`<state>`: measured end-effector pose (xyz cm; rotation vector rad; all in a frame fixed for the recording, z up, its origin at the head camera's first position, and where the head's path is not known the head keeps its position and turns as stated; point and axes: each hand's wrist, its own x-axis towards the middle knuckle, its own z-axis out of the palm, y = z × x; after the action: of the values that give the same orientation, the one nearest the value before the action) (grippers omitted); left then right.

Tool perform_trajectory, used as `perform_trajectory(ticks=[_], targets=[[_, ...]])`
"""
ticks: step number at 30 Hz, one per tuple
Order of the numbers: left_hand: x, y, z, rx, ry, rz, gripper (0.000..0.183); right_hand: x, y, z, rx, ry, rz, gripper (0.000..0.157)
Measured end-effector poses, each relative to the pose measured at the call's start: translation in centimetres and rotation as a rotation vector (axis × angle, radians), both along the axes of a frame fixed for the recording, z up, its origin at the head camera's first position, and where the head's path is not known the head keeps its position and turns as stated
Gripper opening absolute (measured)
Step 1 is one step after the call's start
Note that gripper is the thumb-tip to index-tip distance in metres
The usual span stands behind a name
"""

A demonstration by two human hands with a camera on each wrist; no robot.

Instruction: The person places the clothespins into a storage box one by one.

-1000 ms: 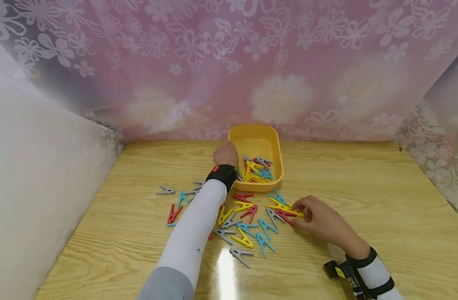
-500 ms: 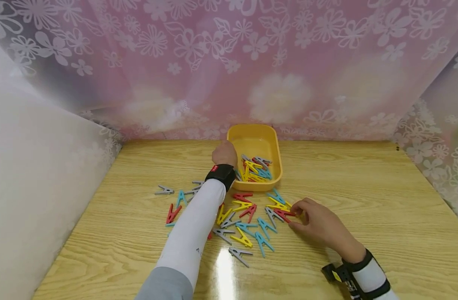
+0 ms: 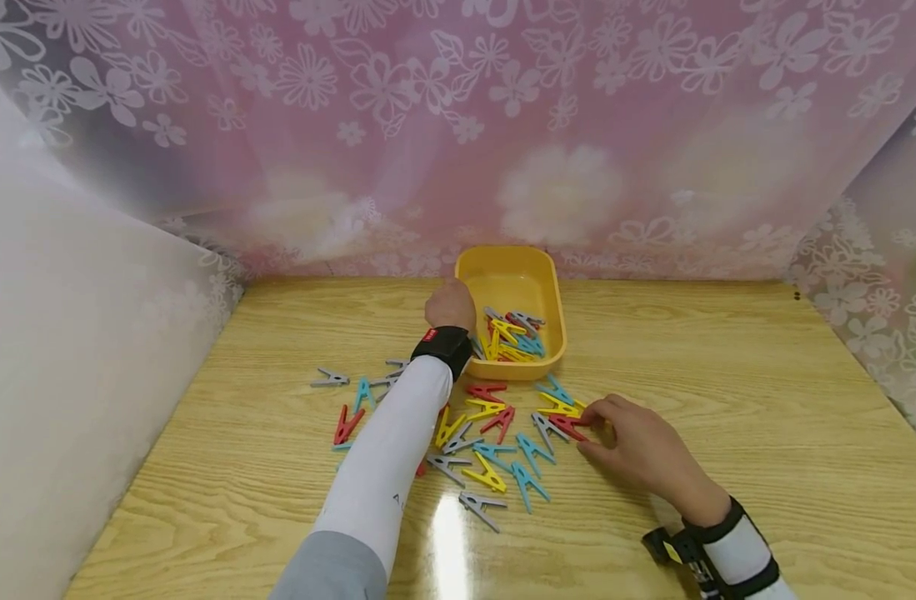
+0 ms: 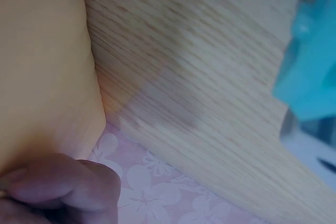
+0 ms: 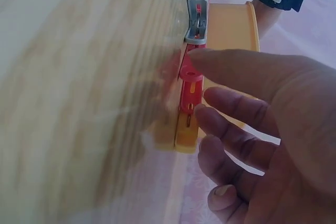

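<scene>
Right now, the red plastic A-shaped clothespin (image 3: 565, 424) lies on the pale wood-grain table (image 3: 728, 375), in front of and right of the tub's near right corner, well in from the table's right edge. Its legs point toward the right hand (image 3: 641, 446), whose thumb and forefinger bend around the leg ends; whether they have closed in a pinch I cannot tell. The other fingers are loosely curled.

Crowding it are a yellow plastic clothespin (image 3: 561, 408) on the tub side and a grey plastic clothespin (image 3: 543, 423) to its left. A light-blue plastic clothespin (image 3: 561, 393) sits beyond the yellow one. With neighbours this close, a lift could hook a leg and drag a second clip along. A hold on the leg tips alone might let the red one swivel or slip out.

Farther out, by the table's far edge, stands the rounded yellow plastic tub (image 3: 510, 283), with a mixed heap of clothespins (image 3: 508, 331) toward its near end. The left hand (image 3: 450, 306) grips its left rim, fingers curled; a tug there could shift or tip the tub. Behind hangs a pink floral sheet (image 3: 563, 192).
</scene>
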<state>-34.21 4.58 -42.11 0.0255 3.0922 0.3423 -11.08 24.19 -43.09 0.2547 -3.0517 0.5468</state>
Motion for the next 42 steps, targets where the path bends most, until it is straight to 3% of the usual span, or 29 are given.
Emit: perform_trajectory(ticks=[19, 31, 38, 42], targets=[[0.2, 0.0, 0.5, -0.012, -0.027, -0.002, 0.029, -0.1, -0.1, -0.1, 0.028, 0.008, 0.008, 0.028], [0.0, -0.1, 0.4, -0.001, -0.025, 0.009, 0.028, 0.7, -0.2, 0.4, 0.046, -0.076, -0.026, 0.032], [-0.1, -0.1, 0.4, -0.013, -0.026, 0.016, 0.027, 0.9, 0.1, 0.8, -0.069, -0.145, -0.046, 0.031], [0.0, 0.0, 0.5, -0.004, -0.033, 0.016, 0.027, 1.0, 1.0, 1.7, -0.135, -0.094, -0.039, 0.029]])
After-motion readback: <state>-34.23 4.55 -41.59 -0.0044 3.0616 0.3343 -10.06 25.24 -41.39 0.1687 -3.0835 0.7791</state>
